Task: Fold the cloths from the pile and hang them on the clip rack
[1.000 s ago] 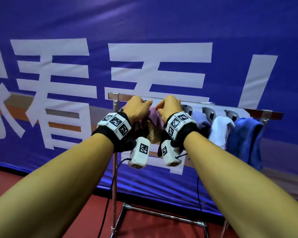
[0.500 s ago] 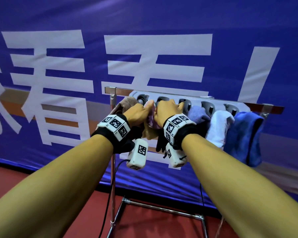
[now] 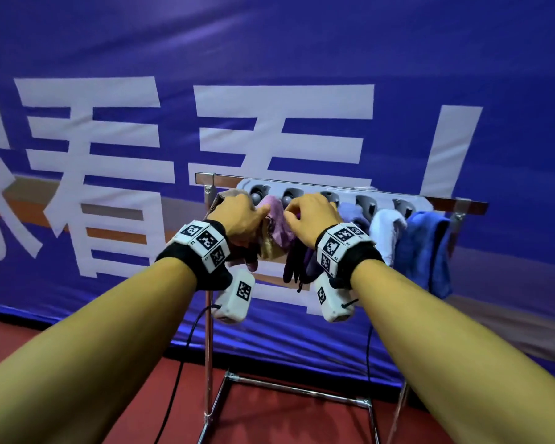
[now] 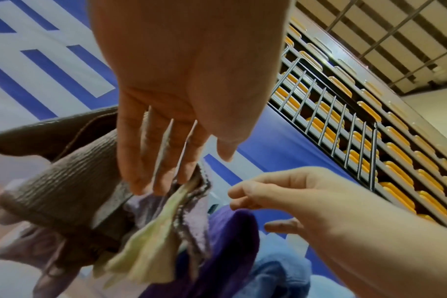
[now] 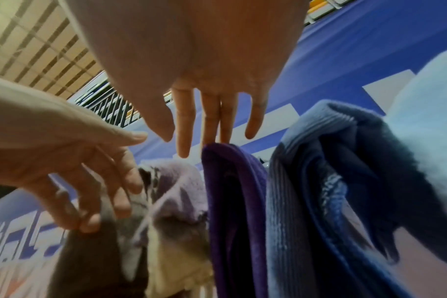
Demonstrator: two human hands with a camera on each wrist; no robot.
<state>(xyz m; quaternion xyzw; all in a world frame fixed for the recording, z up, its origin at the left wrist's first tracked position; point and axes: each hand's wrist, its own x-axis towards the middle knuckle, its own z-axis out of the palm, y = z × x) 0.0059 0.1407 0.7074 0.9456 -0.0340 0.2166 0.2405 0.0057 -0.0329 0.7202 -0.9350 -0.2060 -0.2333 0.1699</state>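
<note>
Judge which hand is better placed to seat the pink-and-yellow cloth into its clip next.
Left, probably. The left hand has its fingers already on the top of the pink-and-yellow cloth, under the clip rack. The right hand sits over the dark purple cloth beside it, fingers straight.

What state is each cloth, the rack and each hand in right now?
Clip rack: standing upright, cloths hanging along it.
Brown cloth: hanging at the rack's left end, behind the left hand.
Pink-and-yellow cloth: hanging between both hands, left fingers touching it.
Dark purple cloth: hanging, right fingers at its top.
White cloth: hanging.
Blue cloth: hanging at the right end.
Left hand: open.
Right hand: open.
</note>
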